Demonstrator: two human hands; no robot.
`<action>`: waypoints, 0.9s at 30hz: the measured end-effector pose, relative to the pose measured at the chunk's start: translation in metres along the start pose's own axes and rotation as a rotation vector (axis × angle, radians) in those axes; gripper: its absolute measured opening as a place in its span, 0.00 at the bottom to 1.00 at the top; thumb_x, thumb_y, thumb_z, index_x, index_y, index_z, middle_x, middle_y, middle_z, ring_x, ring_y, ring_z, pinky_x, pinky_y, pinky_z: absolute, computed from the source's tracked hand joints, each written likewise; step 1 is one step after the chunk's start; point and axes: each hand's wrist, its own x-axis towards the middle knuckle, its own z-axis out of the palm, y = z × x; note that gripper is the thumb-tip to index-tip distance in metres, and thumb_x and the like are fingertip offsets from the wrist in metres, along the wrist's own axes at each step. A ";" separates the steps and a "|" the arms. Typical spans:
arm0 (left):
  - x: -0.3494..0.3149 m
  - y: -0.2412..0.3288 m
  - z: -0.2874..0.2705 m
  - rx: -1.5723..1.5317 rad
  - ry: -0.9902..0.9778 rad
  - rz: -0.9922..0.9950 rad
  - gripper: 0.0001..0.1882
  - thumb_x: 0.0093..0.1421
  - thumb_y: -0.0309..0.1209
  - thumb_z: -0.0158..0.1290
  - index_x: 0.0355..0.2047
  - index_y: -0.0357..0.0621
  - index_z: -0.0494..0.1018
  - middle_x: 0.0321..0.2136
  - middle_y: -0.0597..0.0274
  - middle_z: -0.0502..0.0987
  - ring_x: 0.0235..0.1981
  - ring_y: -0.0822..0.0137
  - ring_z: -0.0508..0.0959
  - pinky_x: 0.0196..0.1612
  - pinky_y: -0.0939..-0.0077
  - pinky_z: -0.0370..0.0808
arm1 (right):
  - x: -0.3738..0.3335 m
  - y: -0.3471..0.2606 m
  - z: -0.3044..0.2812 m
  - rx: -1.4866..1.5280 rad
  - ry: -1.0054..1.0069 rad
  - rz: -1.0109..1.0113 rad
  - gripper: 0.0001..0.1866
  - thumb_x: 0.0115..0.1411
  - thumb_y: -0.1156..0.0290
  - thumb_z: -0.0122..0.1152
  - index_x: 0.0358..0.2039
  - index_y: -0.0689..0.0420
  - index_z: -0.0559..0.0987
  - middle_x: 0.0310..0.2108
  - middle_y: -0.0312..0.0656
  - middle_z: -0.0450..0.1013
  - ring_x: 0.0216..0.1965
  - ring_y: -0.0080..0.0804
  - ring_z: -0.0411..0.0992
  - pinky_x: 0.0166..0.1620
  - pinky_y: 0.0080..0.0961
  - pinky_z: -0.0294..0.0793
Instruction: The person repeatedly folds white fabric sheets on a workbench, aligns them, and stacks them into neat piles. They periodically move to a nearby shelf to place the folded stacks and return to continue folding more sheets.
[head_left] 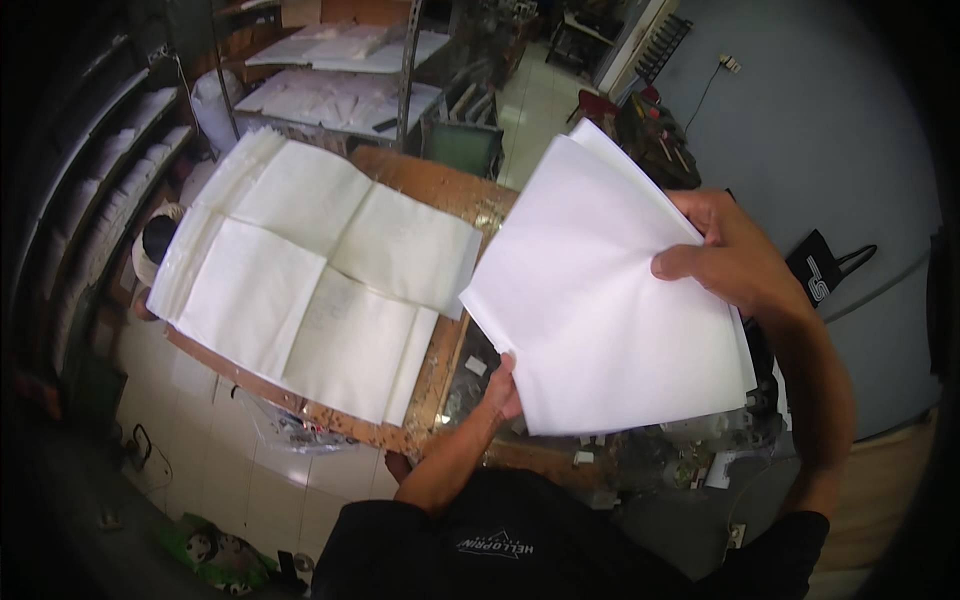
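Between my two hands I hold a stack of white sheets (610,290), tilted above the right part of the wooden table. My left hand (506,388) grips its lower left edge. On its upper right edge, my right hand (715,250) is closed, the thumb on top and the other fingers partly hidden behind. A second layer shows along the stack's top and right edges. To the left, white flat bags or sheets (330,260) lie in overlapping piles on the table, the leftmost with a clear plastic-looking edge.
The wooden table (395,170) has scraps along its right part. Shelves with white stacks (345,95) stand behind it, and a dark rack (95,190) is at the left. Another person (158,240) is low beyond the table's left end. A black tote bag (822,268) hangs on the right wall.
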 end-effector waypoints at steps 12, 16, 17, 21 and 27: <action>-0.043 0.132 0.047 0.883 0.464 -0.066 0.38 0.57 0.31 0.63 0.64 0.30 0.59 0.52 0.41 0.75 0.52 0.51 0.79 0.53 0.54 0.80 | -0.034 0.242 0.052 0.745 0.246 0.023 0.30 0.52 0.83 0.65 0.58 0.65 0.73 0.44 0.45 0.80 0.40 0.28 0.79 0.47 0.27 0.79; -0.043 0.139 0.003 1.250 0.607 -0.106 0.44 0.52 0.34 0.69 0.62 0.28 0.59 0.50 0.41 0.76 0.50 0.50 0.80 0.51 0.58 0.82 | 0.005 0.417 0.205 0.791 0.328 0.288 0.26 0.52 0.77 0.73 0.52 0.63 0.77 0.43 0.45 0.80 0.41 0.30 0.79 0.46 0.31 0.79; -0.044 0.138 -0.015 1.429 0.690 -0.106 0.45 0.50 0.35 0.70 0.62 0.28 0.58 0.50 0.40 0.76 0.50 0.49 0.80 0.52 0.58 0.81 | 0.018 0.453 0.253 0.739 0.357 0.348 0.23 0.52 0.76 0.73 0.50 0.63 0.78 0.42 0.45 0.80 0.39 0.31 0.79 0.45 0.31 0.79; -0.038 0.123 -0.038 1.861 0.899 -0.014 0.52 0.46 0.37 0.73 0.63 0.28 0.54 0.53 0.34 0.75 0.51 0.44 0.79 0.55 0.58 0.79 | 0.042 0.471 0.311 0.397 0.558 0.243 0.23 0.58 0.68 0.68 0.51 0.66 0.77 0.37 0.54 0.80 0.40 0.50 0.80 0.46 0.41 0.78; -0.030 0.090 -0.014 1.972 0.651 0.396 0.54 0.50 0.24 0.63 0.70 0.29 0.41 0.56 0.24 0.68 0.59 0.35 0.72 0.62 0.53 0.69 | 0.043 0.431 0.302 0.269 0.768 0.325 0.19 0.63 0.68 0.59 0.50 0.67 0.77 0.41 0.62 0.78 0.45 0.55 0.79 0.50 0.44 0.75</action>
